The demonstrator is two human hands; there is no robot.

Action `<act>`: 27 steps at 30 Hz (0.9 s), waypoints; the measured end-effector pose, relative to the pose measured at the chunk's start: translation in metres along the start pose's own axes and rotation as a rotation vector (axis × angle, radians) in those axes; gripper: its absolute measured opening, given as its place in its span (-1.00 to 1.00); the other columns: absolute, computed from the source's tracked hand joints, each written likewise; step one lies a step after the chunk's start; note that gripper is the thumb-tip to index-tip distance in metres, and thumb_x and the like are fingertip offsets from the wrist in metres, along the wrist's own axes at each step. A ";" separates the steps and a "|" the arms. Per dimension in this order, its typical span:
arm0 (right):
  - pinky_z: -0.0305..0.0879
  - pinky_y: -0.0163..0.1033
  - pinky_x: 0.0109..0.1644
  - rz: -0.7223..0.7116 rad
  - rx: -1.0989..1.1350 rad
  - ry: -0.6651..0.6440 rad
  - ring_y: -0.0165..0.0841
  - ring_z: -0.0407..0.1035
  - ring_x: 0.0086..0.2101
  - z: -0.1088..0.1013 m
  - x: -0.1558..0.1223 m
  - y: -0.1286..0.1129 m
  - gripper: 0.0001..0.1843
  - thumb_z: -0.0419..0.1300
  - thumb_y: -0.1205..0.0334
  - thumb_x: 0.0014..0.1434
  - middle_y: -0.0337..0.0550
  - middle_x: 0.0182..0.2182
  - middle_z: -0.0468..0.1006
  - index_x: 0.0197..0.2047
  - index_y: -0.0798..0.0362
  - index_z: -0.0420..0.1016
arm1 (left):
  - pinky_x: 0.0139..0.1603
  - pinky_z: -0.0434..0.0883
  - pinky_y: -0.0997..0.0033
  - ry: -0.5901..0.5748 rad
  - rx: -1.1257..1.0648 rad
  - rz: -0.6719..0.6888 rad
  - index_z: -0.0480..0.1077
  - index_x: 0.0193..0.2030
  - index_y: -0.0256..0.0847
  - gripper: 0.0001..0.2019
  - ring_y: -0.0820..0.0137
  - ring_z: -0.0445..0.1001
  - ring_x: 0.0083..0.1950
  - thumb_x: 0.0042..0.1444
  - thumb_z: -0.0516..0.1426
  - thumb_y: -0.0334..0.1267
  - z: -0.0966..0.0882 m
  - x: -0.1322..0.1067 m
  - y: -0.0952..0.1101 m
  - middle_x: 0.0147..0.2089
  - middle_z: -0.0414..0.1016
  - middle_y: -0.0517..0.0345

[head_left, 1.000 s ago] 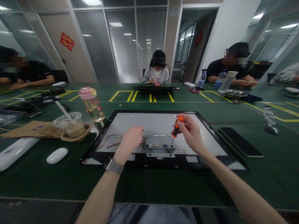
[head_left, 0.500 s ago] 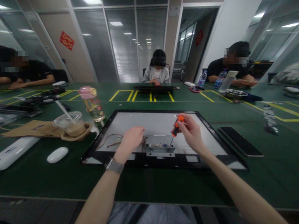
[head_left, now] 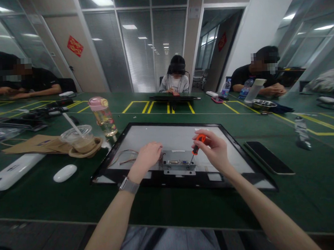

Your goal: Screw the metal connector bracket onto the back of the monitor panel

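Observation:
A monitor panel (head_left: pixel 173 137) lies face down on the green table, its black frame around a pale back. A small metal box with ports (head_left: pixel 178 161) sits near its front edge. My right hand (head_left: pixel 215 150) is closed round an orange-and-black screwdriver (head_left: pixel 196 145), whose tip rests on the box's right side. My left hand (head_left: pixel 146 159), with a watch on the wrist, rests curled at the box's left end, beside some thin coloured wires (head_left: pixel 126 157). What its fingers press on is hidden.
A white mouse (head_left: pixel 64 173), a plastic cup with a straw (head_left: pixel 76 139) on brown paper, and a pink-lidded bottle (head_left: pixel 103 117) stand to the left. A black phone (head_left: pixel 268 157) lies to the right. Other people sit along the table's far and side edges.
My right hand has tipped the screwdriver handle lower and slightly left, with the tip staying on the box. My left hand has barely moved.

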State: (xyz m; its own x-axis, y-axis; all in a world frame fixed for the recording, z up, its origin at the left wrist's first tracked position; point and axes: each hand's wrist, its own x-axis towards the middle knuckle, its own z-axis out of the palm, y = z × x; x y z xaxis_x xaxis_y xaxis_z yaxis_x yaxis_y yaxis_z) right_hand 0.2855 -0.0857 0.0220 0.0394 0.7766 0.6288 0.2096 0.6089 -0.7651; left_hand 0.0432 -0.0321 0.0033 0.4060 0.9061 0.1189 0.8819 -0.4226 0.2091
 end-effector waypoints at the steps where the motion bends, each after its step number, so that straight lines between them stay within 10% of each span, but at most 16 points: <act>1: 0.57 -0.15 -0.32 -0.017 0.008 -0.018 -0.29 0.59 -0.39 0.000 0.000 -0.002 -0.81 0.23 0.14 0.25 -0.21 -0.29 0.61 -0.06 -0.08 0.53 | -0.01 0.46 0.21 0.000 0.005 0.000 0.49 0.01 -0.22 -0.68 0.17 0.56 -0.01 0.35 -0.07 -0.34 0.000 0.000 0.000 -0.01 0.57 -0.07; 27: 0.46 -0.06 -0.12 0.006 0.044 -0.020 -0.24 0.45 -0.23 -0.008 0.010 0.003 -0.87 0.25 0.10 0.22 -0.18 -0.29 0.52 -0.27 -0.12 0.62 | 0.00 0.48 0.17 -0.017 0.035 0.020 0.49 0.04 -0.23 -0.69 0.14 0.53 0.02 0.35 -0.04 -0.29 0.001 -0.001 0.001 0.01 0.52 -0.10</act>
State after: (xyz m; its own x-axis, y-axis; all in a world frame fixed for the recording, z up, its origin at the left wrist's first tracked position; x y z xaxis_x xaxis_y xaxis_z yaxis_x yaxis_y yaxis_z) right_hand 0.2942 -0.0780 0.0273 0.0214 0.7831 0.6216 0.1660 0.6103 -0.7746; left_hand 0.0440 -0.0334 0.0020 0.4273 0.8978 0.1064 0.8814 -0.4399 0.1723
